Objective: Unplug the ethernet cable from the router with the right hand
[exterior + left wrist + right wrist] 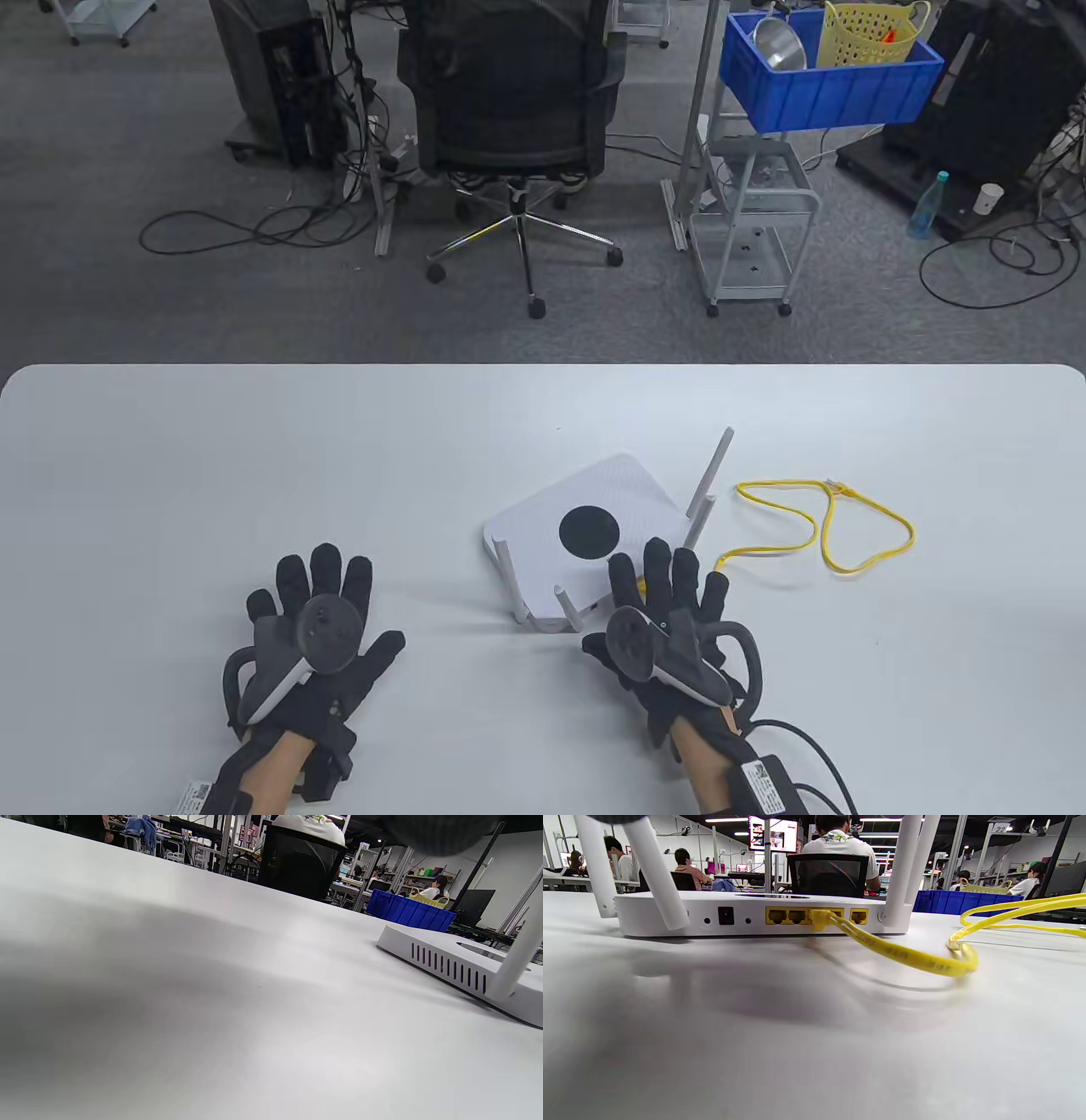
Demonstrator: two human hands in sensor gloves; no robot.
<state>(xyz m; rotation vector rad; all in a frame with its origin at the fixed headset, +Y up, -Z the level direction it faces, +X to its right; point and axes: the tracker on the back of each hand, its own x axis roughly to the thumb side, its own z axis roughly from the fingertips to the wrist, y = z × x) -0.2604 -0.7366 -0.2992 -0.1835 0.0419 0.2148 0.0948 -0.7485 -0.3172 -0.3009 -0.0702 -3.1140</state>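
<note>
A white router (585, 531) with a black disc on top and several antennas lies on the white table (170, 475). A yellow ethernet cable (848, 526) is plugged into its rear and loops off to the right. In the right wrist view the plug (821, 918) sits in one of the yellow ports of the router (755, 914), and the cable (916, 959) runs right. My right hand (670, 611) lies flat, fingers spread, just in front of the router's rear, holding nothing. My left hand (314, 611) lies flat on the table, left of the router (458, 963).
The cable's free end (836, 486) lies on the table to the right of the router. Beyond the far table edge stand an office chair (513, 127), a wheeled cart (751, 229) and a blue bin (831, 76).
</note>
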